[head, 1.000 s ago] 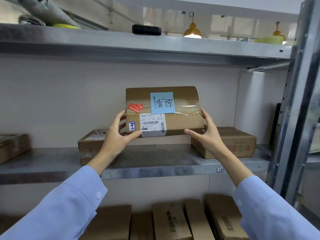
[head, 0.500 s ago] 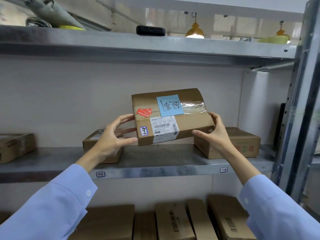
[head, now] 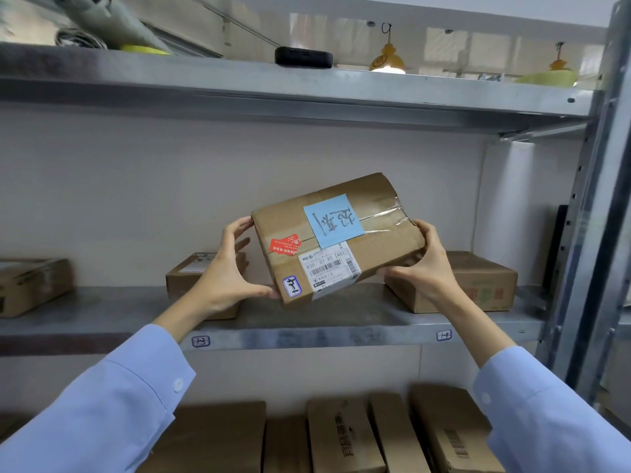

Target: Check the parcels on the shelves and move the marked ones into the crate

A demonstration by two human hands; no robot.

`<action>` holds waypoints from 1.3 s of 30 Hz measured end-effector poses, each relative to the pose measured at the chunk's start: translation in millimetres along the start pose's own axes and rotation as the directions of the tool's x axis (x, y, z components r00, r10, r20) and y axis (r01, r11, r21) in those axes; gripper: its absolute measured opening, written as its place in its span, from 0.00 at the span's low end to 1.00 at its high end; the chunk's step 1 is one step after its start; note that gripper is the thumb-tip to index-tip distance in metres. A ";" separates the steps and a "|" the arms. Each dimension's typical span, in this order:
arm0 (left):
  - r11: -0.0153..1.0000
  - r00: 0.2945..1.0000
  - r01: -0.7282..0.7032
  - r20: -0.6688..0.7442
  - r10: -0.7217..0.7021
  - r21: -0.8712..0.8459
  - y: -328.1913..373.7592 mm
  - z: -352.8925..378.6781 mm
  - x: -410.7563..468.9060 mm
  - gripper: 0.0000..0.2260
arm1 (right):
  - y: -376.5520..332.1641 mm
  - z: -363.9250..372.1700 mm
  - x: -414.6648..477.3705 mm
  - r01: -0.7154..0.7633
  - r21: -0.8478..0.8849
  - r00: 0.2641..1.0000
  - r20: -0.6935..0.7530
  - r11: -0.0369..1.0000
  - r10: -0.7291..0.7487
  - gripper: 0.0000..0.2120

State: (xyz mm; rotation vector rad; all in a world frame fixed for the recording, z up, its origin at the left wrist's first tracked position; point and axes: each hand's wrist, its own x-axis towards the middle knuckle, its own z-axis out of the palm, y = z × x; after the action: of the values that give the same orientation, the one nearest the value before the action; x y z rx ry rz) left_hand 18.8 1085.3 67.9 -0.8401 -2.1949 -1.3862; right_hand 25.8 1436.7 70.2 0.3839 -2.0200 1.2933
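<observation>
Tilting further clockwise since the earlier frame, the parcel (head: pixel 338 238) is hanging above the middle shelf (head: pixel 307 332), both hands' fingers (head: pixel 428 240) curling around its ends, looking light, stiff, slightly crushed

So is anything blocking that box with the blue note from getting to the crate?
Hard to say fully: no crate shows in this view. The marked parcel is tilted and lifted off the middle shelf, held at both ends by the left hand and right hand. Nothing lies between it and the person.
</observation>
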 end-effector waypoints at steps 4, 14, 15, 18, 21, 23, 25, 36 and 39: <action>1.000 1.000 0.013 -0.026 -0.014 -0.025 -1.6 -3.4 2.7 0.63 | -2.6 0.8 1.4 0.024 -0.007 1.000 -0.019 1.000 -0.024 0.48; 0.994 0.998 -0.040 -0.053 0.035 -0.106 -0.8 0.0 6.3 0.40 | -17.9 0.5 -0.9 0.097 0.015 0.995 -0.020 0.995 -0.097 0.50; 0.992 0.998 -0.038 -0.049 0.032 -0.123 -1.0 1.0 6.4 0.39 | -18.8 0.4 -1.4 0.095 0.019 0.995 -0.024 0.995 -0.094 0.52; 0.990 0.999 -0.031 -0.042 0.025 -0.139 -1.5 2.0 5.0 0.39 | -17.9 -0.3 -2.2 0.077 0.030 0.997 -0.019 0.997 -0.077 0.55; 0.995 0.999 -0.039 -0.025 0.037 -0.092 -0.8 2.9 1.5 0.43 | -16.2 2.5 -4.1 0.061 0.037 0.998 -0.024 0.997 -0.060 0.58; 0.997 0.997 -0.066 -0.030 0.064 -0.045 0.3 4.8 -0.6 0.43 | -16.0 6.9 -4.8 0.051 0.058 0.998 -0.048 0.997 -0.048 0.59; 0.994 0.993 -0.104 -0.055 0.105 0.023 1.0 7.9 -1.5 0.39 | -15.5 10.3 -5.4 0.030 0.083 0.998 -0.049 0.996 -0.026 0.58; 0.999 0.987 -0.046 -0.156 0.041 -0.026 2.1 23.8 -4.6 0.36 | -14.9 24.1 -16.4 0.001 0.023 0.973 0.229 1.000 -0.006 0.51; 1.000 0.984 -0.010 -0.177 0.005 -0.026 -2.7 29.3 -5.5 0.35 | -13.6 23.1 -23.0 -0.003 0.006 0.954 0.301 1.000 0.001 0.54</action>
State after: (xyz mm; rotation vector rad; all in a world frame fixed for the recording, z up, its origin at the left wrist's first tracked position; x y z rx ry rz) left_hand 20.3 1109.5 50.4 -0.7040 -2.0411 -1.4314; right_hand 40.9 1407.3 57.5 0.6142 -2.2668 1.3065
